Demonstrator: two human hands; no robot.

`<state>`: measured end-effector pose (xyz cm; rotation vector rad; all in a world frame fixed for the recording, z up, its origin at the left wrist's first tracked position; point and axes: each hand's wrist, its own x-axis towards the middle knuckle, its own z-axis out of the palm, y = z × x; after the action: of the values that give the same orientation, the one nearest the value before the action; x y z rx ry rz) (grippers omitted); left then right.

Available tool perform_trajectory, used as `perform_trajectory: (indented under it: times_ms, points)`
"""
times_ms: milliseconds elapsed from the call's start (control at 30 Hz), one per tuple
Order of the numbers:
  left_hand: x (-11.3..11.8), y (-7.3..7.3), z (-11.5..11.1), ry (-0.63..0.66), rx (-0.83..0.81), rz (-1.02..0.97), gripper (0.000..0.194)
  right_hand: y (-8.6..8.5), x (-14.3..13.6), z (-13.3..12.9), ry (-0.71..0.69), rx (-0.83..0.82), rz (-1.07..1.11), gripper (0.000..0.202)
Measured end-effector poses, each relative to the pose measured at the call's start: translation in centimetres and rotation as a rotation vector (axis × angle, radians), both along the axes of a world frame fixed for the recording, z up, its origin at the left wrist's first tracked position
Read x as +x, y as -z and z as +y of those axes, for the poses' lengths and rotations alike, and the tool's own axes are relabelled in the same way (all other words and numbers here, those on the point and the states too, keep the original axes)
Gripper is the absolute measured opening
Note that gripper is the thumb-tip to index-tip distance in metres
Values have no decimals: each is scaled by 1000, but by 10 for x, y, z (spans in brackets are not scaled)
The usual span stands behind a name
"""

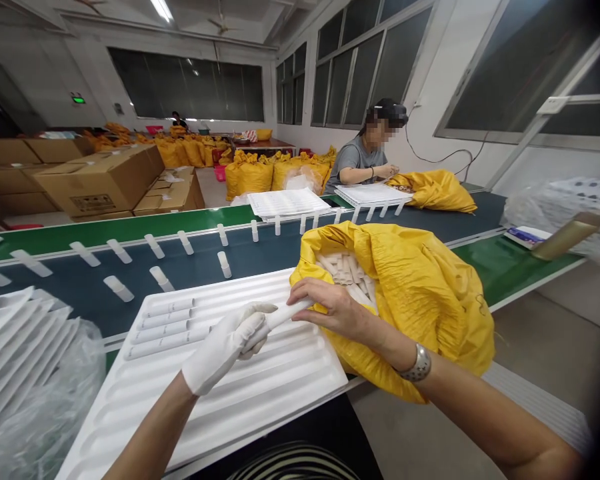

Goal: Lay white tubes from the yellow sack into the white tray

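Note:
My left hand (230, 343), in a white glove, is closed around one end of a white tube (284, 315). The fingers of my bare right hand (330, 308) pinch the tube's other end. Both hands are above a white grooved tray (220, 413). Several printed white tubes (163, 330) lie side by side in the grooves at its upper left. Just beyond my right hand, an open yellow sack (415, 287) holds many white tubes (347, 270).
Short white tubes (184, 242) lie spaced along a dark conveyor belt (260, 263). Stacked white trays (20, 360) and clear plastic stand at left. Across the belt a person (363, 157) sits by another yellow sack (433, 190). Cardboard boxes (105, 177) are behind.

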<state>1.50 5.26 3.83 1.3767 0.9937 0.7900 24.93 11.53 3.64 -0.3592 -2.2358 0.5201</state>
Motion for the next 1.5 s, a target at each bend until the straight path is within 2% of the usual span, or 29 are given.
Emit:
perform_trajectory:
  times_ms: [133, 267, 333, 433, 600, 667, 733, 867, 933, 1067, 1167, 1233, 1300, 1400, 1500]
  points:
    - [5, 4, 0, 65, -18, -35, 63, -4, 11, -7, -39, -20, -32, 17]
    - [18, 2, -4, 120, -13, -17, 63, -4, 17, -13, -76, -35, -50, 18]
    - [26, 1, -8, 78, 1, 30, 61, -3, 19, -16, -78, -54, -81, 21]
    - [34, 2, -14, -64, 71, 122, 55, -1, 23, -20, -22, -133, -141, 26]
    - [38, 20, -25, -192, 297, 260, 42, -2, 28, -24, 20, -278, -243, 31]
    - [37, 25, -29, -213, 343, 293, 40, -5, 29, -26, 25, -347, -276, 32]
    - [35, 25, -33, -184, 300, 277, 42, -8, 30, -27, 44, -357, -279, 34]
    - [30, 21, -44, -128, 159, 225, 30, -8, 29, -32, 61, -240, -264, 39]
    - [29, 24, -50, -176, 200, 217, 25, -5, 26, -36, 72, -271, -247, 37]
    - [30, 43, -58, -288, 387, 312, 22, -2, 20, -42, 102, -464, -194, 37]
    - [32, 49, -62, -341, 433, 332, 24, -3, 17, -44, 110, -481, -217, 39]
    - [32, 44, -64, -339, 357, 286, 25, -4, 16, -45, 94, -395, -215, 40]
    - [29, 34, -66, -273, 201, 225, 26, -3, 15, -45, 55, -237, -217, 39]
    - [22, 25, -64, -72, -121, 33, 38, -4, 14, -43, -14, 18, -251, 42]
    - [12, 25, -60, 79, -353, -210, 43, -8, 15, -40, -113, 75, -303, 42]
